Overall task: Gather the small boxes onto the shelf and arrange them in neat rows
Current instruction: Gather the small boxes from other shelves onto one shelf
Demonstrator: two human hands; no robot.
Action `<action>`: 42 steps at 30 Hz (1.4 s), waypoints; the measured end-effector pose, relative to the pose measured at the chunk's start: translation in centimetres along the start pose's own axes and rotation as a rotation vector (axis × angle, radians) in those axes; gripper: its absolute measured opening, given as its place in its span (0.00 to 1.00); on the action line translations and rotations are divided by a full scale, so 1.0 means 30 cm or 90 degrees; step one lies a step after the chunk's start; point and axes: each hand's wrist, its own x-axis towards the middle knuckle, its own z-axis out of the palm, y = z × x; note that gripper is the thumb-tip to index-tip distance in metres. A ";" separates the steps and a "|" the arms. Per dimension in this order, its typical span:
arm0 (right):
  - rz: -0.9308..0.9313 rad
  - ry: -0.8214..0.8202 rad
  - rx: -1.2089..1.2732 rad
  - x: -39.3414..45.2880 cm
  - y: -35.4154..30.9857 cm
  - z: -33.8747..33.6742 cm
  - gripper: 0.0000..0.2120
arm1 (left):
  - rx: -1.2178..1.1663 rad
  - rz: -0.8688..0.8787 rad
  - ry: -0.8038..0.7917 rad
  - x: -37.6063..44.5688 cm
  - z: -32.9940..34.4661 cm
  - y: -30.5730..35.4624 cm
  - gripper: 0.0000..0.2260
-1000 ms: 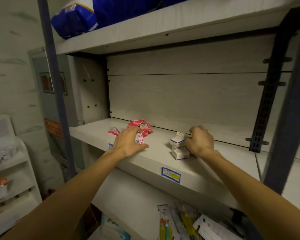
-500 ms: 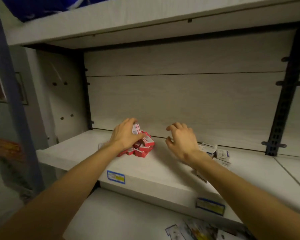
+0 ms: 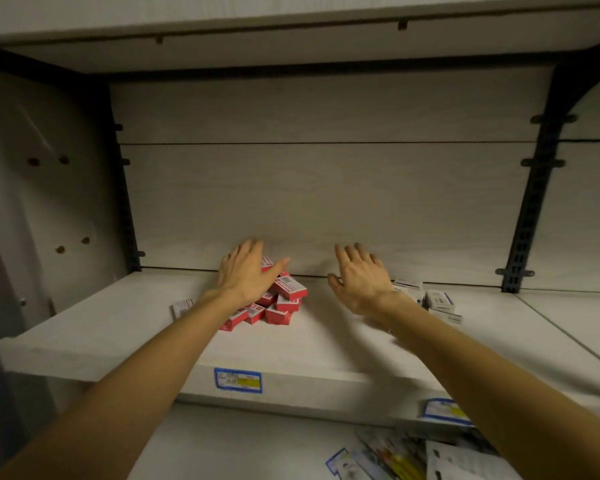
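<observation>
Head view: the red boxes (image 3: 280,303) are seen heaped on the shelf (image 3: 326,344) under the flat-fingered left hand (image 3: 245,275); white boxes (image 3: 433,301) lie scattered beside the spread, empty right hand (image 3: 359,278). No rows are formed yet; arranging is judged barely begun.

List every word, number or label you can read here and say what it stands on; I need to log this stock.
None can be read.
Red boxes: white printed panels, too blurred.
White boxes: dark label marks, too small.
Price tag on the shelf front edge: blue and yellow, print blurred.
Second tag: blurred.
Packets below: illegible.
</observation>
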 end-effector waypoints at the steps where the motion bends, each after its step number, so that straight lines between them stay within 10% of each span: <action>1: 0.007 0.011 -0.007 -0.008 0.003 -0.007 0.31 | 0.007 0.011 0.004 -0.007 -0.006 0.005 0.35; 24: -0.097 0.153 -0.077 -0.957 0.456 -0.462 0.37 | 0.141 0.231 -0.021 -0.733 -0.113 0.822 0.37; 42: 0.220 0.059 -0.163 -1.631 1.357 -0.712 0.32 | 0.079 0.490 -0.054 -0.979 0.030 1.891 0.28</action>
